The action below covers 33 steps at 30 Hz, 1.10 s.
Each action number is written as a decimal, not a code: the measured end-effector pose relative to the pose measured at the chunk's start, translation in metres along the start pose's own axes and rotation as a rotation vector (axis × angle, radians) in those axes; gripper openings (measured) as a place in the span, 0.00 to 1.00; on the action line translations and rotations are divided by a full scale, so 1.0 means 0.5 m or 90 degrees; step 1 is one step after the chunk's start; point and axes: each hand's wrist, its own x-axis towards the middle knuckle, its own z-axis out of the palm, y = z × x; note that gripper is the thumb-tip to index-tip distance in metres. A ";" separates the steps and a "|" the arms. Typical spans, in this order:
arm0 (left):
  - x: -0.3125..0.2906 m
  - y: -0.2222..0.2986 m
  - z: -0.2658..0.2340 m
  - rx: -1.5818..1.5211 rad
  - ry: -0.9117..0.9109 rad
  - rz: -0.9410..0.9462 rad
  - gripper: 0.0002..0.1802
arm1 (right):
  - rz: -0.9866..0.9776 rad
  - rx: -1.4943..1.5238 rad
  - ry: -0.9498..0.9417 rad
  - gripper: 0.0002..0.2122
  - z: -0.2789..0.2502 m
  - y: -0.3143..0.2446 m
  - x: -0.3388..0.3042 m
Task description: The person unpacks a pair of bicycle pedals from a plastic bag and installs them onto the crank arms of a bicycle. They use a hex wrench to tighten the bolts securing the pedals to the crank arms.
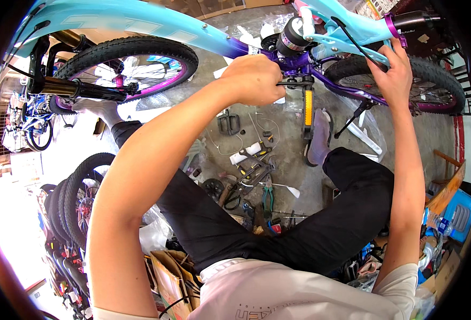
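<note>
My left hand [258, 80] is closed in a fist beside the purple lower frame. A thin dark metal bar [293, 84] comes out of its thumb side and reaches the top of a black pedal [308, 106] with a yellow reflector. Most of the bar is hidden in the fist. My right hand [395, 74] is wrapped round the rear of the light blue bicycle frame [203, 29], just below the purple seat clamp [391, 25]. A slim black rod [352, 40] runs down to its thumb. A dark shock canister [291, 38] sits between the hands.
A loose black pedal [228, 123], green-handled pliers [268, 198] and several other tools lie on the floor between my legs. The front wheel [134, 69] is at left, the rear wheel [432, 85] at right. A kickstand [355, 114] sticks out. Tyres [75, 202] stand at left.
</note>
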 end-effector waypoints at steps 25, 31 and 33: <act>-0.005 0.015 -0.009 0.048 0.006 -0.012 0.18 | -0.004 -0.017 -0.015 0.12 -0.006 -0.016 0.003; -0.002 -0.012 0.030 0.027 0.047 0.014 0.17 | -0.015 -0.002 -0.006 0.13 -0.010 -0.003 0.003; -0.005 -0.034 0.045 -0.060 0.098 0.019 0.17 | -0.020 -0.002 0.007 0.16 -0.007 -0.008 0.011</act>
